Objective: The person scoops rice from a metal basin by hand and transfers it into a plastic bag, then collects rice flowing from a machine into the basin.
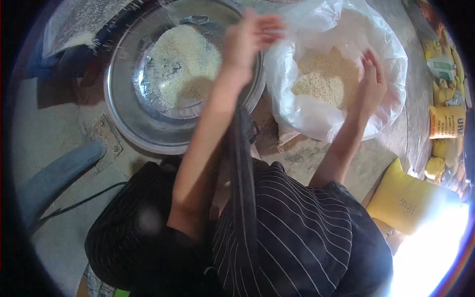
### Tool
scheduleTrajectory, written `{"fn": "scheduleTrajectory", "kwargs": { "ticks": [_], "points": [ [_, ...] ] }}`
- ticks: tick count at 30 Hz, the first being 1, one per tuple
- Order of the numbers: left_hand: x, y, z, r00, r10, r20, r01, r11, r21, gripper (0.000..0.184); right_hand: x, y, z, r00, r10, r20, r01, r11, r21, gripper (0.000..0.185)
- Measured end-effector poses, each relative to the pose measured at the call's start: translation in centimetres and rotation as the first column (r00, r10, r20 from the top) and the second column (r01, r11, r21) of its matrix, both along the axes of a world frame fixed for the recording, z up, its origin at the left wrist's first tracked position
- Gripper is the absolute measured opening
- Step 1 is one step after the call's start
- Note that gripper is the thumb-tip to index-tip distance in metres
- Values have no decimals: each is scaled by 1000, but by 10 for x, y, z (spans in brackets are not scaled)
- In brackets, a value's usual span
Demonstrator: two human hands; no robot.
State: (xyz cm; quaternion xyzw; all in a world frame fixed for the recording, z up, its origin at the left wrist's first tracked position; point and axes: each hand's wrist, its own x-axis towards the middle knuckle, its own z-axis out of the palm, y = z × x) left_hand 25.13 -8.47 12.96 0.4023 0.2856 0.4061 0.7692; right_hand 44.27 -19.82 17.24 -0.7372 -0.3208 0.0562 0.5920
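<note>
My left hand [250, 39] is raised over the gap between a metal basin [113, 99] and a clear plastic bag [284, 106]. Its fingers are stretched toward the bag, a little smeared by motion, with nothing visible in them. White grain that looks like rice [178, 54] lies heaped in the basin. The wide-mouthed bag holds more pale grain [321, 86], part of it shaded tan. At the bag's right inner side is my right hand [374, 81], fingers extended upward and no object seen in it; whether it touches the plastic I cannot tell.
White grains fall in streaks from a chute-like part [74, 42] at the upper left. A grey pipe [64, 173] and a black cable [84, 200] run along the left floor. Yellow sacks [408, 200] stand on the right, near bright light.
</note>
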Motion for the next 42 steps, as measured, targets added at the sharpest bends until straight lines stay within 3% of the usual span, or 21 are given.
{"fn": "scheduleTrajectory", "kwargs": {
  "ticks": [4,6,7,9,10,12,15,18,20,22,23,25,28,30,31,32,34,36,38,40,42],
  "points": [
    [-105,44,-62,863,431,-265,-444,896,11,55,-116,51,9,797,554,-240,-516,832,205,21],
    [-163,62,-99,728,517,-450,-603,796,-60,51,-156,86,-69,674,688,-268,-738,640,-214,34],
    [-187,70,-111,683,513,-520,-649,753,-110,50,-176,97,-85,501,748,-436,-821,252,-511,41],
    [-213,83,-114,679,492,-545,-642,758,-116,46,-210,105,-98,250,505,-826,-811,-356,-463,38],
    [-223,88,-118,678,472,-563,-636,761,-128,43,-226,107,-111,246,502,-829,-811,-361,-459,38],
    [-233,104,-131,609,440,-659,-612,790,-38,40,-246,114,-150,136,580,-803,-397,-711,-580,38],
    [-227,109,-153,459,476,-750,-469,847,251,35,-237,141,-177,212,388,-897,-622,-655,-430,39],
    [-196,94,-154,376,563,-736,-237,826,511,39,-216,165,-179,35,465,-884,-966,-211,-149,33],
    [-186,85,-163,184,643,-744,88,743,664,48,-206,188,-180,248,696,-674,-965,117,-234,26],
    [-193,83,-179,114,683,-721,241,685,687,51,-200,207,-175,613,777,-144,-745,506,-435,33],
    [-193,83,-184,70,728,-682,402,605,687,54,-197,216,-185,613,776,-148,-743,503,-441,33],
    [-191,84,-183,141,720,-680,342,609,716,53,-193,227,-214,562,729,391,-702,670,-241,40],
    [-179,82,-180,177,739,-650,329,578,747,51,-213,214,-241,439,640,631,-571,741,-353,46],
    [-167,78,-180,302,705,-641,171,622,764,45,-227,207,-225,594,600,535,-626,763,-160,38],
    [-160,74,-177,296,707,-642,172,622,764,45,-233,205,-215,725,684,79,-662,724,-192,34],
    [-146,65,-166,315,666,-677,-124,736,666,41,-234,200,-208,695,604,-391,-705,680,-204,32],
    [-120,58,-160,363,623,-693,-407,775,484,37,-247,189,-214,730,599,-328,-642,766,-29,29],
    [-107,60,-163,374,812,-447,-824,512,241,36,-250,183,-213,763,586,-271,-564,810,164,28],
    [-116,76,-195,420,776,-470,-836,533,133,39,-251,180,-208,103,448,-888,-330,858,394,27],
    [-109,63,-168,601,792,-107,-752,514,-413,44,-252,184,-206,-21,408,-913,-280,874,397,27],
    [-110,59,-147,631,774,-58,-703,539,-464,49,-253,183,-192,-1,413,-911,-299,869,395,30]
  ]
}}
